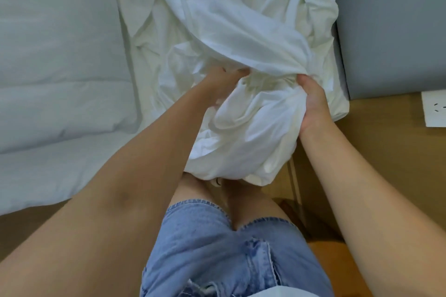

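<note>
White sheet lies bunched at the bed edge: soft, light, floppy. Right hand clutches a gathered fold; left hand burrows in, grip hidden. Best taken by gathered handfuls.

White sheet: matt creased cloth. Shorts: frayed denim. Floor: smooth wood.
</note>
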